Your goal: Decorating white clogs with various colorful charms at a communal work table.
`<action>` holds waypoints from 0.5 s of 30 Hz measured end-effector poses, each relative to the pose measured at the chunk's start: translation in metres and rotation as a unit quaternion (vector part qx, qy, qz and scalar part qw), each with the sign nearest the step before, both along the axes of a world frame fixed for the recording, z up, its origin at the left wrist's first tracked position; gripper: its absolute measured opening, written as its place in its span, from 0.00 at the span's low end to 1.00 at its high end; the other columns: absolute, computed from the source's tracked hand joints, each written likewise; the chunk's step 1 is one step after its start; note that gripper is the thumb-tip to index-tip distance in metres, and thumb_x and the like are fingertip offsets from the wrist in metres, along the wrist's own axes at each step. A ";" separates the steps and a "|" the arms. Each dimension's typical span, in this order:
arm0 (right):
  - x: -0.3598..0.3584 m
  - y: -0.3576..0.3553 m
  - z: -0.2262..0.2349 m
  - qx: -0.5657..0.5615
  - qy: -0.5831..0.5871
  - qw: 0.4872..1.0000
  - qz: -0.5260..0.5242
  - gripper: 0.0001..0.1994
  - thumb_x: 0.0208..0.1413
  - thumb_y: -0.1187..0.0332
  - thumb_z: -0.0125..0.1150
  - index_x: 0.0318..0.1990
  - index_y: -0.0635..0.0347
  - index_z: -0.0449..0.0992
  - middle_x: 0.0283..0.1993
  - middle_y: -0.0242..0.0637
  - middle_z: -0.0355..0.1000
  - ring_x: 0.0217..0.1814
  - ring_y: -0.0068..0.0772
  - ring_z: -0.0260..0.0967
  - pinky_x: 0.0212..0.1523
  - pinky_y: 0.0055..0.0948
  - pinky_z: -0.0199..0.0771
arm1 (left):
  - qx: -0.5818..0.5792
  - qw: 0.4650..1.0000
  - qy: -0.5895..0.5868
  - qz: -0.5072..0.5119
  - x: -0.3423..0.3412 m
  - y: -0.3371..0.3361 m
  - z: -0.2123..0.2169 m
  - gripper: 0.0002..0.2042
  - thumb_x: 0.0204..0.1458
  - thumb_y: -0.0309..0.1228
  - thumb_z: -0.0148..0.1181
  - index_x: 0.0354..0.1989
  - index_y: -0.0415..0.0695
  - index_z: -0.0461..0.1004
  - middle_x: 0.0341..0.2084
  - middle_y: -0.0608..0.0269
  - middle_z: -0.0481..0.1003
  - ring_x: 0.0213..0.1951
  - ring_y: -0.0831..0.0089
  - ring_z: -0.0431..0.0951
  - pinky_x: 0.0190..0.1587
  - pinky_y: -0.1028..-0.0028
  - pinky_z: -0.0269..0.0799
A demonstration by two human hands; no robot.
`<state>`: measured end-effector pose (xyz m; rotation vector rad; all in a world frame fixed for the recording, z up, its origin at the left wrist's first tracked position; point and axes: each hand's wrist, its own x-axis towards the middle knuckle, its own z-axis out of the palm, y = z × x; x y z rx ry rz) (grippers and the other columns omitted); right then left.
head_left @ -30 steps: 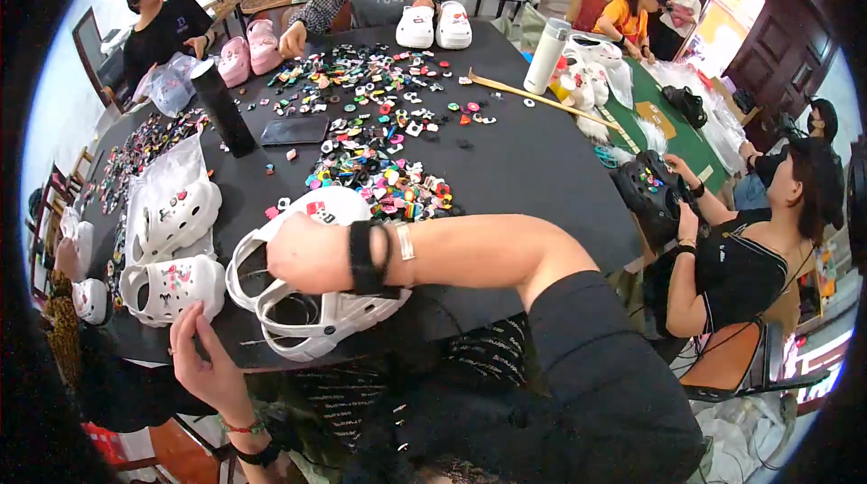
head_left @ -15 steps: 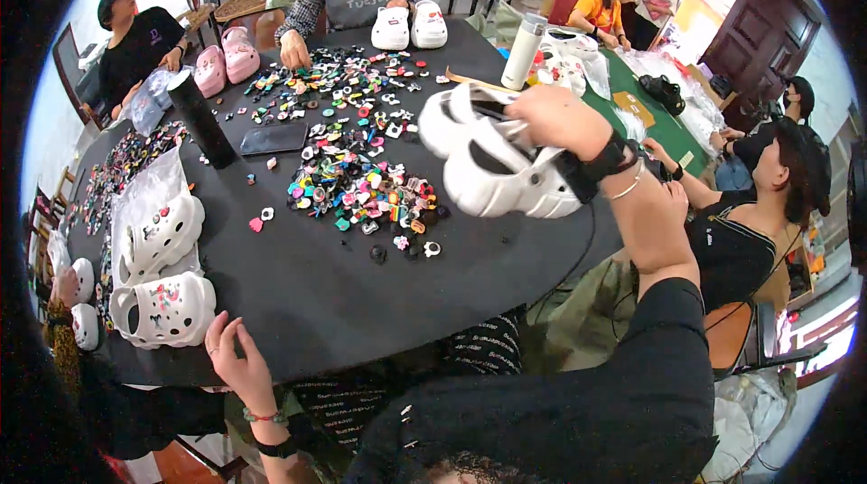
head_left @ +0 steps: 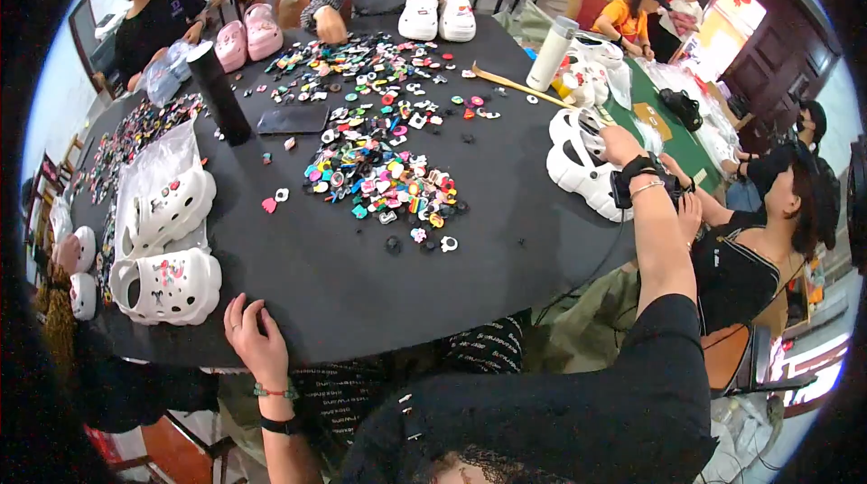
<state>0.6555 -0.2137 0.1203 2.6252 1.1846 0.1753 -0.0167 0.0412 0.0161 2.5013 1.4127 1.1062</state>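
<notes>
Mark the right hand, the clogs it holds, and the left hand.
right hand [head_left: 621, 146], head view, back of hand
white clogs [head_left: 578, 170], head view, side of upper
left hand [head_left: 255, 338], head view, back of hand on table edge

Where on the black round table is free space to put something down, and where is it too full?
Bare black tablecloth lies between the colourful heap of small charms and the white clogs in the right hand. More lies ahead of the left hand, beside the decorated white clogs. The table's middle and far side are crowded.

Craft workshop: table [head_left: 506, 240] strewn with shoe charms [head_left: 379, 168].
</notes>
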 end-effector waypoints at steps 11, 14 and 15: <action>-0.131 0.099 0.046 0.290 0.151 0.924 0.197 0.12 0.50 0.72 0.66 0.41 0.66 0.76 0.41 0.46 0.76 0.39 0.41 0.74 0.41 0.35 0.74 | 0.012 0.999 -0.033 0.008 0.002 0.000 0.003 0.07 0.46 0.24 0.61 0.35 0.43 0.77 0.45 0.53 0.76 0.52 0.52 0.72 0.57 0.57 0.64; -0.201 0.144 0.036 0.380 0.275 0.823 0.321 0.06 0.56 0.74 0.61 0.40 0.66 0.76 0.49 0.40 0.76 0.41 0.26 0.74 0.42 0.24 0.72 | 0.015 0.999 -0.037 0.022 0.000 -0.002 -0.001 0.07 0.45 0.24 0.61 0.34 0.44 0.77 0.45 0.54 0.76 0.52 0.54 0.72 0.57 0.57 0.64; -0.220 0.158 0.030 0.384 0.313 0.806 0.323 0.06 0.57 0.74 0.60 0.41 0.65 0.76 0.50 0.39 0.76 0.42 0.24 0.73 0.43 0.23 0.72 | 0.017 0.999 -0.042 0.020 -0.003 -0.002 -0.004 0.07 0.45 0.24 0.61 0.34 0.44 0.77 0.45 0.54 0.76 0.52 0.54 0.72 0.56 0.57 0.64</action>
